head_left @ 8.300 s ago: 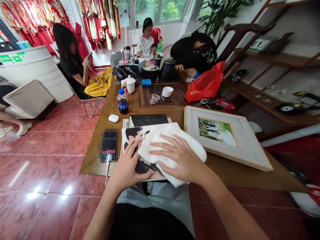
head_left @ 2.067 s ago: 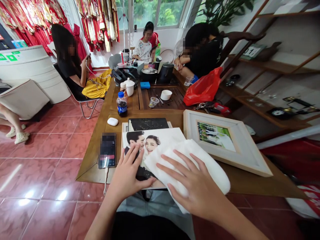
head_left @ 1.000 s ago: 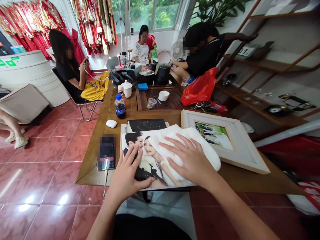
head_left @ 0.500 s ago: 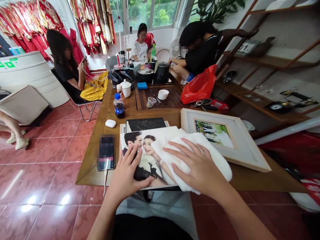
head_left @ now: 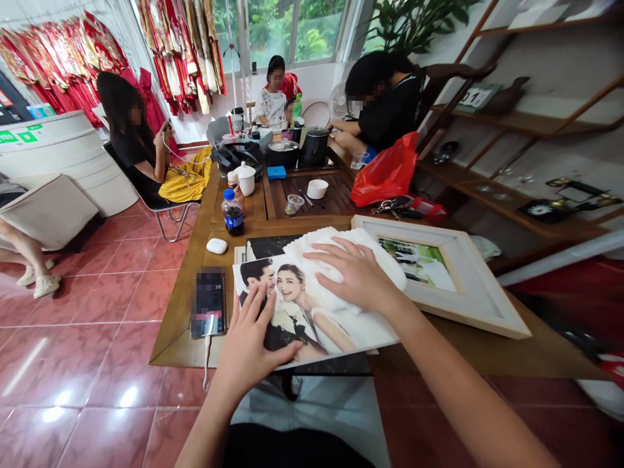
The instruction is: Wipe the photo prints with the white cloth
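A large photo print (head_left: 312,338) of a couple lies near the table's front edge, over a dark board (head_left: 266,246). My left hand (head_left: 256,331) rests on its left part with the fingers spread. On the upper right of the print sits a folded white cloth (head_left: 390,260). My right hand (head_left: 348,273) presses flat on this cloth, fingers apart. The cloth hides the print's upper right corner. Right of it, a white picture frame (head_left: 480,309) with a smaller photo (head_left: 414,260) leans at an angle on the table.
A phone (head_left: 208,302) on a cable and a white earphone case (head_left: 216,246) lie to the left. Behind stand a cola bottle (head_left: 233,213), a lidded white cup (head_left: 246,179), a white bowl (head_left: 317,189) and a red plastic bag (head_left: 385,172). Several people sit around.
My right hand has slid the white cloth up and to the left, away from the front edge, uncovering the print's lower right part. My left hand has stayed in place.
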Action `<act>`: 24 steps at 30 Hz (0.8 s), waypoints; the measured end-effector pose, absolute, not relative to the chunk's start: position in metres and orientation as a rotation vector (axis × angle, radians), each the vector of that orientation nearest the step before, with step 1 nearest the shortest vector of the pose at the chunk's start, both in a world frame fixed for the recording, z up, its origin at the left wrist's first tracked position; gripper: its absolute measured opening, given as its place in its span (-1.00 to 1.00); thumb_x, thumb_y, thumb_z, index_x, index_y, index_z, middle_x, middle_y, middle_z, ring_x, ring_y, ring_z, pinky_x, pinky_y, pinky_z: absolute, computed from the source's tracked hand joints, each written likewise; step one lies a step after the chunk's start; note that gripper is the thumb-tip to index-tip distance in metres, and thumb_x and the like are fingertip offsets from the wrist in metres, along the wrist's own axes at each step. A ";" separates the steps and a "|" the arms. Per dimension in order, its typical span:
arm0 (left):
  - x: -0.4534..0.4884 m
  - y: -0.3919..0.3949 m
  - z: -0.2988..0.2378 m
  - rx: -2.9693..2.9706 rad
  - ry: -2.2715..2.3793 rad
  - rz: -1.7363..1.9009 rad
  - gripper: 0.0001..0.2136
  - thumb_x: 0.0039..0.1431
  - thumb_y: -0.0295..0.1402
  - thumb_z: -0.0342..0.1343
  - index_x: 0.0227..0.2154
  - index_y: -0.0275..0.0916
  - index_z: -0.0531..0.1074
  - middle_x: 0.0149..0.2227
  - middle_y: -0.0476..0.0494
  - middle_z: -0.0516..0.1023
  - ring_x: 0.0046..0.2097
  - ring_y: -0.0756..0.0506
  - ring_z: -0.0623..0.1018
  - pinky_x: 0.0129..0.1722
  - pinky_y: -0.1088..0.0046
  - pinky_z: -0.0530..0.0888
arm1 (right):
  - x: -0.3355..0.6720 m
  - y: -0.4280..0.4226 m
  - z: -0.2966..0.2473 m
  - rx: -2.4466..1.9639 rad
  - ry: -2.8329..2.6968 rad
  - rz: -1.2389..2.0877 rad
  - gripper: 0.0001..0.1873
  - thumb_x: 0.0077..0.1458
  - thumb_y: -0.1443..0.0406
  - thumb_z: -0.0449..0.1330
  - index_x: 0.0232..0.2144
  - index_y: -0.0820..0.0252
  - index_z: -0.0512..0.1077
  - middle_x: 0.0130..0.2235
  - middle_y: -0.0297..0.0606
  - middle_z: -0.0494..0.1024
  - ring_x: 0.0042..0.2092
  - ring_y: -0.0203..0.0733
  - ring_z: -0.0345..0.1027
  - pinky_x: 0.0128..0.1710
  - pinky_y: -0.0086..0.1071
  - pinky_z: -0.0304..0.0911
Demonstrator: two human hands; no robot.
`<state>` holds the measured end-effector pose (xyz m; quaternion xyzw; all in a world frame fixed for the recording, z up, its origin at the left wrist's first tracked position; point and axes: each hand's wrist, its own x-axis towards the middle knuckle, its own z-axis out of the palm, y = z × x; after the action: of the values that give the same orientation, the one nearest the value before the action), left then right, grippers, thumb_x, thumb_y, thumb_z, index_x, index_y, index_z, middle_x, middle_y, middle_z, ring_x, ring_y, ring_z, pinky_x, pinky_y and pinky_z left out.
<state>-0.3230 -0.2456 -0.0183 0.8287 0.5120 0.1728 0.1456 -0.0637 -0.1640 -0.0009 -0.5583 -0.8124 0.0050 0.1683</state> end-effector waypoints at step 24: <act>-0.285 -0.269 -0.020 2.312 1.855 0.610 -0.37 0.38 -0.11 0.00 0.43 -0.15 0.03 0.45 -0.28 0.10 0.45 -0.38 0.12 0.37 -0.22 0.10 | -0.071 -0.259 -0.010 -1.299 -2.452 -0.247 -0.39 0.18 -0.07 0.22 0.23 -0.10 0.39 0.31 -0.26 0.39 0.36 0.26 0.07 0.27 0.25 -0.08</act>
<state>-0.2846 -0.2689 -0.0203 0.7627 0.6119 0.2011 0.0577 -0.0712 -0.2586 -0.0103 -0.4588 -0.8664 -0.0871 0.1770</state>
